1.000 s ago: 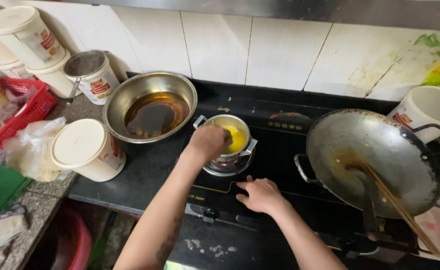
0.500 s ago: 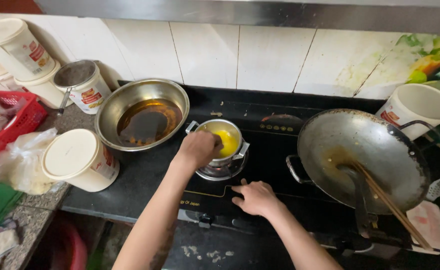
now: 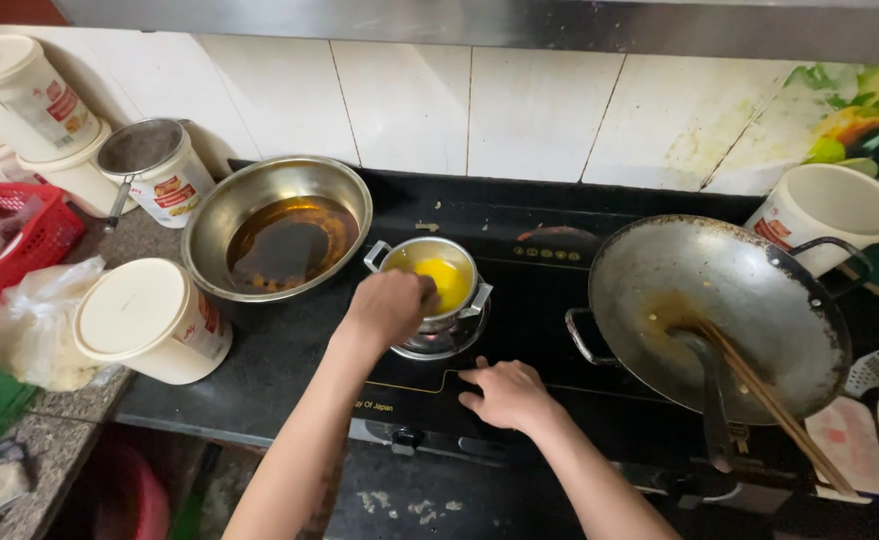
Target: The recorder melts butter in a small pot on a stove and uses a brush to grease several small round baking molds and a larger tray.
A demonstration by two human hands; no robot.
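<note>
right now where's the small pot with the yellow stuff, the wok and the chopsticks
small pot [image 3: 456, 262]: head view, on its rim at the far side
wok [image 3: 699, 275]: head view, on its bare inner wall
chopsticks [image 3: 774, 410]: head view, midway along the sticks

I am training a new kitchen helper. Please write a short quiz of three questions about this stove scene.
1. True or false: the left hand is at the small steel pot of yellow liquid.
2. Where does the right hand rest?
3. What lies in the large grey metal wok: A) wooden chopsticks, B) a lid?

Key: 1 true; 2 flat on the black glass cooktop; 3 A.
</note>
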